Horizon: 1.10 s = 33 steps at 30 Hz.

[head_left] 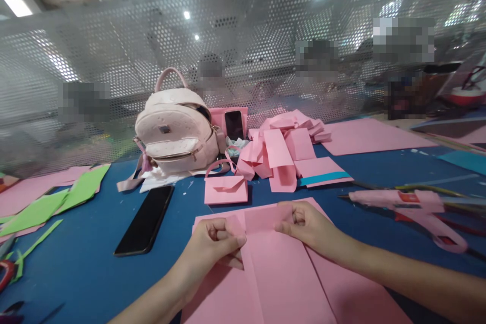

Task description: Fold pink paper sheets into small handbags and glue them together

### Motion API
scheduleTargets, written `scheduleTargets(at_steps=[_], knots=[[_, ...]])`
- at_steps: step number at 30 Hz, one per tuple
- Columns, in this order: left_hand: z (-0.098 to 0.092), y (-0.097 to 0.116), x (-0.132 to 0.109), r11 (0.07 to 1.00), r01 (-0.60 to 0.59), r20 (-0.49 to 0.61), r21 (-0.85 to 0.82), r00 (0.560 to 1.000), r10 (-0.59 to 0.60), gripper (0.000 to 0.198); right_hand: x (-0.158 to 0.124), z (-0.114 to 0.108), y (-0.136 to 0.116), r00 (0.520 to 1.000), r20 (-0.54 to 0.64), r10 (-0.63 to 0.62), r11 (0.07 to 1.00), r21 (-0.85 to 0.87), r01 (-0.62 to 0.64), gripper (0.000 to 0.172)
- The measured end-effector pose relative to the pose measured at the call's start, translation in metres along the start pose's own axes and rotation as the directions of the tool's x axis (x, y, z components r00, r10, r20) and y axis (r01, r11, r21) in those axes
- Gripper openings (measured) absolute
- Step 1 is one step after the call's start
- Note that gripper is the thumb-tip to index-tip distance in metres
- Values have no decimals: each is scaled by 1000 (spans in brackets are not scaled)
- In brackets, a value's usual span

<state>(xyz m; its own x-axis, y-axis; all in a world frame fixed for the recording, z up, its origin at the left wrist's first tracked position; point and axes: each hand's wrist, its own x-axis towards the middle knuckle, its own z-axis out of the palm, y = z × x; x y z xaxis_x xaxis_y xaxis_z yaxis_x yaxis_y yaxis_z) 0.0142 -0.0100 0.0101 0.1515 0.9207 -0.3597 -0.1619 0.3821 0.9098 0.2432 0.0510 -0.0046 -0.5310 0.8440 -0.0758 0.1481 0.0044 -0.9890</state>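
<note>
A large pink paper sheet, creased lengthwise, lies on the blue table, in front of the pale pink leather backpack. Its far edge is pinched by the left hand and the right hand, fingers closed on it. A top fold seems in hand; creasing it calls for level corners.

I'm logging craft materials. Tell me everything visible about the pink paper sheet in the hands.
The pink paper sheet looks matte and thin, lying on the blue table, with lengthwise creases. Its far edge is folded over and pinched by the left hand and right hand. Its near end runs out of frame.
</note>
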Motion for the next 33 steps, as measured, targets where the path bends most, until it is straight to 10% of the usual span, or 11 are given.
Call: scheduleTargets(at_steps=[9, 15, 26, 33], knots=[[1, 3, 0, 998, 33, -2, 58, 999, -33, 42, -1, 2, -3, 993, 117, -7, 999, 37, 3, 42], [1, 4, -2, 998, 27, -19, 48, 999, -26, 41, 0, 1, 4, 998, -57, 21, 998, -65, -24, 43], [-3, 0, 1, 997, 42, 15, 62, 999, -43, 42, 0, -1, 2, 981, 196, -11, 994, 108, -10, 33], [-4, -4, 1, 999, -14, 52, 45, 999, 12, 38, 1, -2, 10, 988, 156, 2, 997, 70, -13, 37]])
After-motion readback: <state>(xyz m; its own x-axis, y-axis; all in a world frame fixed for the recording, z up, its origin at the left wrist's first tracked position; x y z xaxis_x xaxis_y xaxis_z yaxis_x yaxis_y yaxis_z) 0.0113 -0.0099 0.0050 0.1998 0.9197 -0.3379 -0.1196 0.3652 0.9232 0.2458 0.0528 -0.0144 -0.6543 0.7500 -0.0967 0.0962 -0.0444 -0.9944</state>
